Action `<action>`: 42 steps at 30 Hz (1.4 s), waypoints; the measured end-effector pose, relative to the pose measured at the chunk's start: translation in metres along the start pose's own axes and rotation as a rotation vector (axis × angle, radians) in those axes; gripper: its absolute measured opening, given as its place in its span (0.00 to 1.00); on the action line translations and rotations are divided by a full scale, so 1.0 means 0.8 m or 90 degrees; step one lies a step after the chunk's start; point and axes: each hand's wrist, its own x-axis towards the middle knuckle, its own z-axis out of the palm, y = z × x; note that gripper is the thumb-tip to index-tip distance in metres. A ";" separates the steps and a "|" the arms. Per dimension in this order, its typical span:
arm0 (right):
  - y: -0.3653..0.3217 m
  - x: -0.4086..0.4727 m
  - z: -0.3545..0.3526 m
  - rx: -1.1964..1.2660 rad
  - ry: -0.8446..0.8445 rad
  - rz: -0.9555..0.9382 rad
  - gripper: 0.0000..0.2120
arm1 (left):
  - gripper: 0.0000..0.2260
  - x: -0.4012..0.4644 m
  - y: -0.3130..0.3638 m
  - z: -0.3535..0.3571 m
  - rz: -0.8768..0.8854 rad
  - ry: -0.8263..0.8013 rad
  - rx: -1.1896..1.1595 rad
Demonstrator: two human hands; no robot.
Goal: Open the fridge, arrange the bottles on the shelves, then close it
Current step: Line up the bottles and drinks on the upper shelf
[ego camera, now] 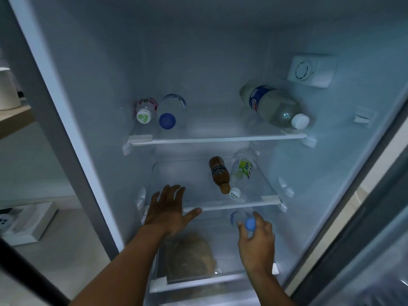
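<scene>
The fridge stands open. On its top glass shelf (220, 139) stand a pink-labelled bottle (145, 110) and a clear blue-capped bottle (171, 112) at the left, and a large blue-labelled bottle (271, 104) lies at the right. The middle shelf (231, 205) holds a brown bottle (218, 173) and a green-labelled clear bottle (240, 175), both lying with caps toward me. My left hand (167, 210) hovers open over the middle shelf's front left edge. My right hand (257, 241) grips a clear bottle with a blue cap (242, 218) just under that shelf.
A brown bag-like lump (189, 255) lies on the lower shelf (198, 281). A white control box (311, 70) sits on the right inner wall. The door edge (362, 228) runs down the right. A white box (31, 224) lies on the floor at left.
</scene>
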 end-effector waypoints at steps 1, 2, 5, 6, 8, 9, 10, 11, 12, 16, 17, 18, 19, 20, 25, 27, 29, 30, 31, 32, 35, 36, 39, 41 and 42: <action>-0.005 0.000 -0.004 0.012 0.019 -0.009 0.21 | 0.52 0.001 -0.001 0.001 0.000 0.006 0.001; -0.009 0.000 -0.008 0.023 0.033 -0.017 0.18 | 0.53 0.001 -0.001 0.002 -0.002 0.009 0.002; -0.019 0.006 -0.019 0.023 0.062 -0.047 0.14 | 0.54 0.002 -0.002 0.000 -0.008 0.005 -0.008; -0.025 0.008 -0.025 0.018 0.068 -0.062 0.15 | 0.55 0.002 -0.002 0.001 -0.010 0.004 -0.011; -0.042 0.011 -0.038 0.017 0.083 -0.105 0.18 | 0.54 0.002 -0.001 0.001 -0.014 0.007 -0.014; -0.054 0.010 -0.045 0.027 0.092 -0.128 0.19 | 0.53 0.003 -0.001 0.001 -0.015 0.007 -0.015; -0.069 0.010 -0.053 0.044 0.100 -0.150 0.20 | 0.51 0.002 -0.001 -0.001 -0.016 0.009 -0.016; -0.084 0.010 -0.061 0.067 0.112 -0.172 0.20 | 0.49 0.002 -0.001 0.000 -0.017 0.008 -0.017; -0.102 0.010 -0.070 0.097 0.130 -0.194 0.19 | 0.49 0.002 -0.001 -0.001 -0.018 0.007 -0.018; -0.181 0.019 -0.122 0.252 0.221 -0.279 0.15 | 0.59 0.002 0.001 -0.006 -0.018 -0.007 -0.019; -0.200 0.021 -0.138 0.287 0.255 -0.296 0.14 | 0.62 0.002 0.001 -0.006 -0.017 -0.014 -0.018; -0.217 0.023 -0.152 0.320 0.292 -0.314 0.12 | 0.64 0.002 0.000 -0.006 -0.016 -0.021 -0.016; -0.231 0.024 -0.164 0.351 0.325 -0.330 0.12 | 0.64 0.002 -0.001 -0.006 -0.016 -0.024 -0.017; -0.244 0.026 -0.175 0.380 0.355 -0.347 0.12 | 0.62 0.002 -0.001 -0.006 -0.018 -0.024 -0.018; -0.288 0.033 -0.200 0.475 0.492 -0.406 0.16 | 0.60 0.001 -0.001 -0.007 -0.014 -0.037 -0.016; -0.300 0.034 -0.208 0.514 0.550 -0.422 0.19 | 0.61 0.000 -0.001 -0.009 -0.013 -0.045 -0.022; -0.309 0.034 -0.209 0.531 0.589 -0.437 0.24 | 0.60 -0.001 -0.001 -0.010 -0.010 -0.050 -0.028; -0.312 0.036 -0.205 0.530 0.591 -0.441 0.25 | 0.60 -0.001 -0.001 -0.010 -0.008 -0.053 -0.031; -0.312 0.037 -0.198 0.524 0.582 -0.441 0.25 | 0.59 -0.002 -0.001 -0.010 -0.007 -0.052 -0.032; -0.311 0.040 -0.189 0.516 0.563 -0.441 0.25 | 0.58 -0.002 -0.002 -0.011 -0.006 -0.051 -0.031; -0.296 0.046 -0.158 0.486 0.454 -0.447 0.23 | 0.57 -0.002 -0.003 -0.008 0.004 -0.043 -0.025; -0.291 0.047 -0.150 0.482 0.407 -0.443 0.21 | 0.57 -0.002 -0.004 -0.007 0.007 -0.037 -0.022; -0.284 0.046 -0.137 0.451 0.283 -0.409 0.18 | 0.55 -0.002 -0.006 -0.003 0.017 -0.030 -0.003; -0.285 0.047 -0.131 0.404 0.222 -0.416 0.17 | 0.54 -0.002 -0.007 -0.001 0.025 -0.038 0.018; -0.286 0.049 -0.127 0.382 0.188 -0.422 0.17 | 0.55 -0.001 -0.007 0.000 0.029 -0.037 0.027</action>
